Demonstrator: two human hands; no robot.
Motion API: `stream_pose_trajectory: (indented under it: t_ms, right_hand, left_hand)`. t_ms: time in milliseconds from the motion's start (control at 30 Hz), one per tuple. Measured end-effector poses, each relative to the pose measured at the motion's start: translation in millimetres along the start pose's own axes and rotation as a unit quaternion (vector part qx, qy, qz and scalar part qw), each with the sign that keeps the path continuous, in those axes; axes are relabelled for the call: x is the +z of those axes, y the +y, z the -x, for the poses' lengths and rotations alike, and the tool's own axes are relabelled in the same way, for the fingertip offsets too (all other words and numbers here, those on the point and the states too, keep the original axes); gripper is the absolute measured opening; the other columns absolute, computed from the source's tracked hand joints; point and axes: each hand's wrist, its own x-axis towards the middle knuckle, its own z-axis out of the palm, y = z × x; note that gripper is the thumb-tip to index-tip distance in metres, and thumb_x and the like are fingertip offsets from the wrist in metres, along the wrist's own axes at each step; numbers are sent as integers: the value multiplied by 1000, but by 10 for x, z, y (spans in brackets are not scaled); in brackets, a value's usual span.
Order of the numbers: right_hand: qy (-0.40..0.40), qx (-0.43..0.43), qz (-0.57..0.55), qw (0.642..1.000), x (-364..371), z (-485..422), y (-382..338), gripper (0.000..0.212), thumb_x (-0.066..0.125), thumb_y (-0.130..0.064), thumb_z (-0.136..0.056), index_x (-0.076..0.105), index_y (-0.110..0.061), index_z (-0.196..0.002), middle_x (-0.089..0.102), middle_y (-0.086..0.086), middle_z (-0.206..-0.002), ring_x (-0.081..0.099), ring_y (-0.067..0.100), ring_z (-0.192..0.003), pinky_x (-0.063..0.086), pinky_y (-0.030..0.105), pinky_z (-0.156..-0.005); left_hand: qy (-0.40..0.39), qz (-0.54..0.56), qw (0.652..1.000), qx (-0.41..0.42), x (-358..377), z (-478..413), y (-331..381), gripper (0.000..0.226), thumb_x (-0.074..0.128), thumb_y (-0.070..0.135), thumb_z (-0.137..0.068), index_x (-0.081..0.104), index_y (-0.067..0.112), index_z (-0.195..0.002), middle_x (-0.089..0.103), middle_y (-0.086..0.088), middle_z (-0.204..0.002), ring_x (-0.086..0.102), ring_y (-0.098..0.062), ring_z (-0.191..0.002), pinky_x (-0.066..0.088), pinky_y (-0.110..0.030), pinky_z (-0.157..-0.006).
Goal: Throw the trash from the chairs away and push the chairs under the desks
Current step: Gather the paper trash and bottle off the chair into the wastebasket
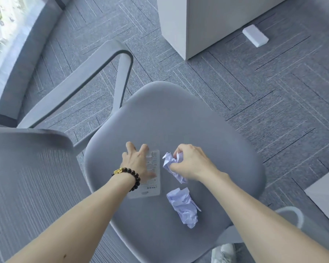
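Observation:
A grey office chair (179,120) stands below me, its mesh back at the left. On the seat lie a flat printed paper slip (153,188), a crumpled white paper ball (169,163) and a second crumpled paper (184,205) nearer to me. My left hand (139,162), with a bead bracelet on the wrist, lies flat on the slip with fingers spread. My right hand (190,161) has its fingers closed around the upper crumpled ball. The second crumpled paper lies untouched between my forearms.
The chair's left armrest (95,73) juts out toward a window sill (17,59) at the far left. A white desk panel (198,25) stands on the carpet ahead, with a white foot block (254,36) beside it. Another desk corner (327,190) shows at the right.

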Motion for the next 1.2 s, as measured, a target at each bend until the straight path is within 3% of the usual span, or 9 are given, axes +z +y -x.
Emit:
stream_pose_trajectory:
  t_ms: [100, 233, 333, 467, 600, 767, 933, 1100, 1200]
  right_hand:
    - [-50, 8, -7, 999, 31, 192, -46, 39, 71, -42, -70, 49, -21, -95, 53, 1, -100, 53, 21, -92, 40, 30, -61]
    - [-140, 33, 78, 987, 166, 369, -120, 73, 82, -44, -58, 38, -22, -112, 35, 4, -111, 44, 29, -105, 47, 36, -72]
    - [-142, 27, 140, 980, 298, 416, -158, 77, 85, -34, -60, 34, -16, -115, 27, 5, -109, 36, 31, -107, 41, 34, -70]
    - [-92, 6, 192, 977, 473, 422, -92, 61, 74, -13, -76, 32, -12, -119, 27, 9, -107, 40, 35, -110, 35, 30, -73]
    - [-59, 2, 176, 983, 547, 406, -53, 60, 78, -17, -76, 31, -17, -112, 30, 11, -108, 47, 34, -107, 33, 30, -75]
    - [-16, 12, 121, 992, 433, 362, -31, 65, 79, -13, -74, 36, -15, -123, 35, 12, -118, 53, 37, -100, 37, 33, -70]
    - [42, -9, 82, 996, 99, 390, -117, 53, 63, -2, -79, 38, -17, -124, 34, 12, -118, 54, 39, -98, 38, 34, -68]
    - [106, -39, 53, 992, -466, 556, -371, 56, 69, -7, -77, 39, -19, -123, 28, 5, -104, 57, 37, -87, 38, 31, -67]
    - [181, -78, 36, 980, -1043, 808, -656, 62, 67, -1, -74, 40, -24, -125, 32, 4, -105, 50, 26, -74, 39, 28, -65]
  left_hand:
    - [-5, 4, 1000, -3, -80, 8, 16, 73, 82, 42, -67, 40, 22, -123, 20, -5, -110, 42, -33, -94, 46, -38, -75]
    - [1, 8, 1000, -1, -152, 29, 62, 72, 82, 47, -65, 41, 25, -120, 21, -5, -110, 44, -33, -94, 46, -39, -76]
    - [0, 9, 1000, 1, -185, 17, 87, 72, 83, 46, -64, 41, 25, -119, 21, -4, -109, 43, -32, -93, 43, -37, -73]
    - [-2, 1, 1000, 5, -198, 9, 83, 70, 84, 43, -63, 42, 27, -117, 20, -4, -109, 43, -31, -92, 43, -37, -70]
    - [1, -4, 1000, 8, -239, 4, 64, 72, 85, 43, -63, 42, 26, -119, 22, -5, -111, 44, -33, -94, 45, -39, -72]
    - [5, -5, 1000, 16, -345, 36, 92, 72, 85, 43, -63, 42, 26, -119, 22, -6, -112, 47, -33, -96, 48, -39, -74]
    - [10, 5, 1000, 24, -582, 116, 244, 73, 86, 45, -60, 42, 28, -116, 22, -4, -110, 47, -32, -96, 48, -38, -72]
    - [34, 30, 998, 54, -1087, 356, 568, 72, 81, 51, -52, 41, 33, -109, 26, -5, -112, 50, -30, -94, 47, -34, -73]
    - [68, 64, 991, 99, -1634, 635, 848, 75, 81, 51, -53, 45, 30, -115, 27, -4, -112, 51, -22, -91, 48, -31, -73]
